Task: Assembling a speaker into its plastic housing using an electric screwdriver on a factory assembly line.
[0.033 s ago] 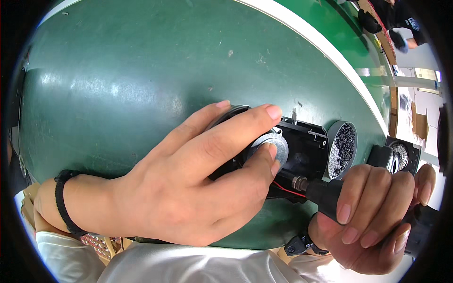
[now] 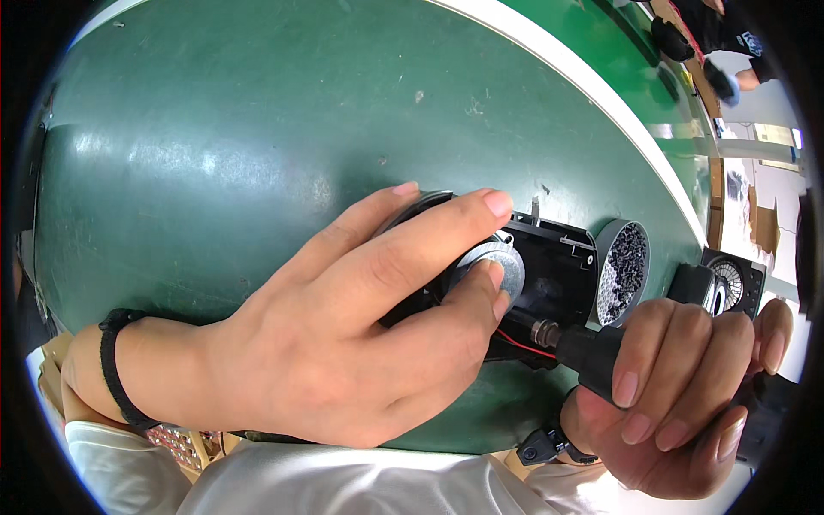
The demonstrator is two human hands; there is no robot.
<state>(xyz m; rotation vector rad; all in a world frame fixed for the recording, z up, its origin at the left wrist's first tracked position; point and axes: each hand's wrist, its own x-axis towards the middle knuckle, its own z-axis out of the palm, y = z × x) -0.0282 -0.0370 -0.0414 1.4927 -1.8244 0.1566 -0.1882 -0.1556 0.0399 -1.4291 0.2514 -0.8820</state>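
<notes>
At 4 o'clock the right hand (image 2: 678, 386) has its grip clamped round a black power screwdriver (image 2: 594, 356); the left hand (image 2: 343, 326) clamps the black housing (image 2: 562, 275) at 3. Only a co-worker's arm (image 2: 748, 80), far at 2 o'clock, has shifted; the handwork is unchanged.

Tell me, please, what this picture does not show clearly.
Head view:
Black case: left part under the left hand.
Screwdriver: rear end behind the right hand and dark rim.
Small pieces in the bowl: too small to identify.
Co-worker: cut off by the upper right edge.
</notes>
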